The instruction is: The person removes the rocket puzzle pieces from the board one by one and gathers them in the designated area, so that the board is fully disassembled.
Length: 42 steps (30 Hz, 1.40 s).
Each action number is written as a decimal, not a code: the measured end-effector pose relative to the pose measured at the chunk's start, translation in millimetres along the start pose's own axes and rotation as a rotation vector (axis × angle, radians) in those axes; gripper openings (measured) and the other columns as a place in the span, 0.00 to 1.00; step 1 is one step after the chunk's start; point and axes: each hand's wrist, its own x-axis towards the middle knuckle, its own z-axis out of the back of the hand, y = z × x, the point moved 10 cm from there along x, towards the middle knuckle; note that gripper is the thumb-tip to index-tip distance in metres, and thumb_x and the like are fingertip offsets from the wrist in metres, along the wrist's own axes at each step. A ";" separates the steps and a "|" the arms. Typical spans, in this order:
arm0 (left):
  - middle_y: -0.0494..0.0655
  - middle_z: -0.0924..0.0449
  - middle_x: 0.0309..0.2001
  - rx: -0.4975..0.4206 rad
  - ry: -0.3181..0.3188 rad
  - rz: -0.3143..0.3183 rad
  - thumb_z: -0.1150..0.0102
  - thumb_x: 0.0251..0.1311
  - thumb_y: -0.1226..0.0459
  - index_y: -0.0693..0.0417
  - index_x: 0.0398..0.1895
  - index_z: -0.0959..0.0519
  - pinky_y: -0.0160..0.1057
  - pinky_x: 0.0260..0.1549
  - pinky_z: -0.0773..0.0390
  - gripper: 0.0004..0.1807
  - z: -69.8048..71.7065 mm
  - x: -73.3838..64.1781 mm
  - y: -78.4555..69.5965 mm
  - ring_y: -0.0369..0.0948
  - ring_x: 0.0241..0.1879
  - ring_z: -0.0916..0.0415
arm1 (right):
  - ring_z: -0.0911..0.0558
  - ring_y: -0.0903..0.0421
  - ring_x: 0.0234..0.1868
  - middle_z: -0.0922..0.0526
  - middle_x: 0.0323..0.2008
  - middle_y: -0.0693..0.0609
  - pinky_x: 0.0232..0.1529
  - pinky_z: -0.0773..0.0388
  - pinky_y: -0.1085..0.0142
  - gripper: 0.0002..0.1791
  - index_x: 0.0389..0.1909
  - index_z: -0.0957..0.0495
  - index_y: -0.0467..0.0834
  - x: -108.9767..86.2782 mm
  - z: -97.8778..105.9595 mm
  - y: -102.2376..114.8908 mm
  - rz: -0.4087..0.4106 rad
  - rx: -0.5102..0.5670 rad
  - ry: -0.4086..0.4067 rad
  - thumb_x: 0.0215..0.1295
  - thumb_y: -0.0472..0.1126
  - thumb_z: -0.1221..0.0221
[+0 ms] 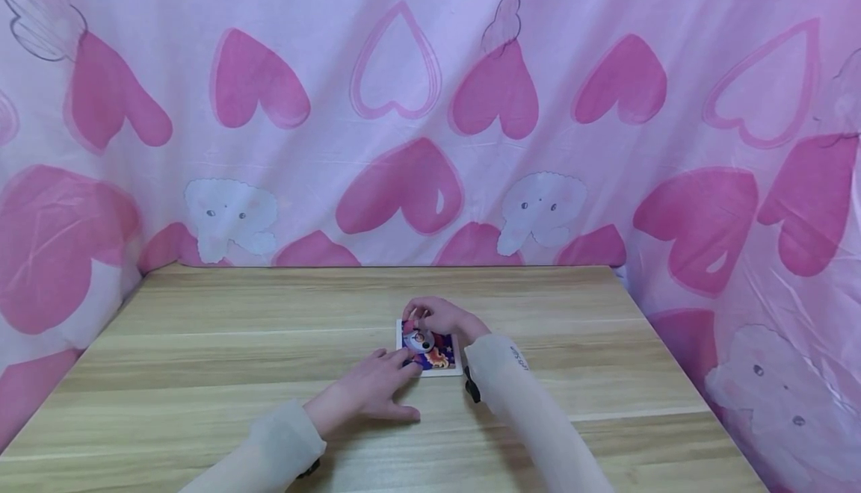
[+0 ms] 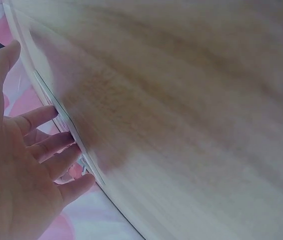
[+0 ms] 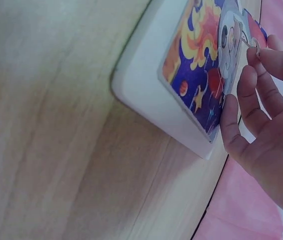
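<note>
A small jigsaw board (image 1: 460, 370) with a white frame lies flat on the wooden table. Its picture (image 3: 201, 60) shows a dark blue sky with stars, orange flames and a round white shape. My right hand (image 1: 440, 315) reaches over the far edge of the board and pinches a small puzzle piece (image 3: 255, 44) between thumb and forefinger, low over the picture. Most of that piece is hidden behind the fingers. The left hand (image 1: 380, 387) lies at the near left of the board, fingers spread, with the fingertips (image 2: 71, 136) at the frame's edge.
The wooden table (image 1: 235, 329) stretches around the board on all sides. Behind and beside it hangs a pink curtain (image 1: 403, 179) with hearts and white animal figures. Both wrists carry dark straps over pale sleeves (image 1: 285, 441).
</note>
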 end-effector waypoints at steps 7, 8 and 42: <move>0.49 0.34 0.52 -0.002 -0.007 -0.004 0.49 0.45 0.35 0.49 0.51 0.30 0.54 0.50 0.39 0.36 1.1 0.0 -0.6 0.43 0.51 0.35 | 0.26 0.57 0.33 0.25 0.32 0.54 0.35 0.29 0.64 0.10 0.38 0.25 0.49 -2.2 4.4 -4.2 -0.007 0.009 -0.048 0.61 0.32 0.50; 0.49 0.34 0.52 -0.002 -0.005 -0.003 0.49 0.45 0.35 0.49 0.51 0.30 0.54 0.51 0.39 0.36 1.0 0.0 -0.6 0.43 0.51 0.35 | 0.26 0.57 0.33 0.25 0.32 0.54 0.35 0.28 0.64 0.09 0.38 0.26 0.48 -2.5 5.0 -4.6 -0.001 0.010 -0.051 0.61 0.33 0.50; 0.53 0.38 0.58 -0.011 0.032 0.031 0.51 0.45 0.34 0.48 0.55 0.32 0.52 0.52 0.40 0.38 -1.3 -0.4 0.4 0.49 0.54 0.37 | 0.28 0.52 0.40 0.25 0.37 0.50 0.42 0.33 0.57 0.14 0.40 0.26 0.44 -48.9 40.2 -40.7 -0.005 0.132 -0.062 0.54 0.27 0.52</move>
